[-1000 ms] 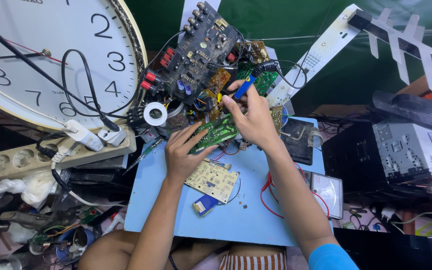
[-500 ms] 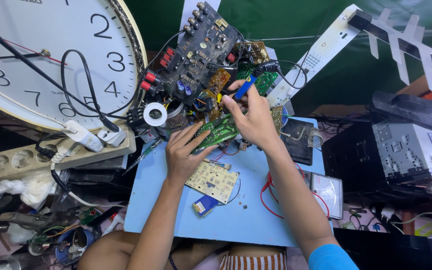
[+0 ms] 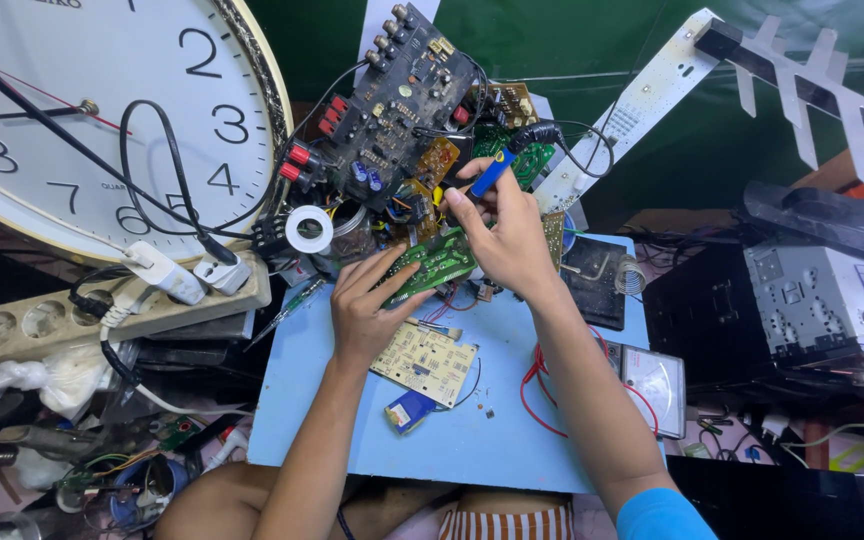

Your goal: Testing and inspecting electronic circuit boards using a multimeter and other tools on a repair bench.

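Nothing much had shifted since the moment before: both hands sat where they had been, over the same green circuit board (image 3: 434, 266), with only the slightest settling of the fingers.

The left hand (image 3: 367, 305) was closed on the near end of that green board, thumb on top and fingers curled beneath, holding it tilted above the blue work mat (image 3: 512, 440). The right hand (image 3: 508, 240) was pinched shut around a blue-handled soldering iron (image 3: 489, 177), its tip pointing down toward the far end of the board, just under the fingertips; whether the tip touched the board I could not tell. The iron's black cord looped away above the right hand.

Just below the left hand lay a pale yellow circuit board (image 3: 424, 361) flat on the mat, and below that a small blue block (image 3: 410, 410). Red wires (image 3: 535, 385) curled on the mat beside the right forearm, running toward an analog meter (image 3: 655, 382) further to the right. Beyond both hands a large dark circuit board (image 3: 401, 98) with knobs and red sockets leaned upright, and a white roll of tape (image 3: 309, 229) sat just left of the left hand's fingertips. Well off to the left rested a big wall clock (image 3: 82, 110) and a beige power strip (image 3: 102, 310).
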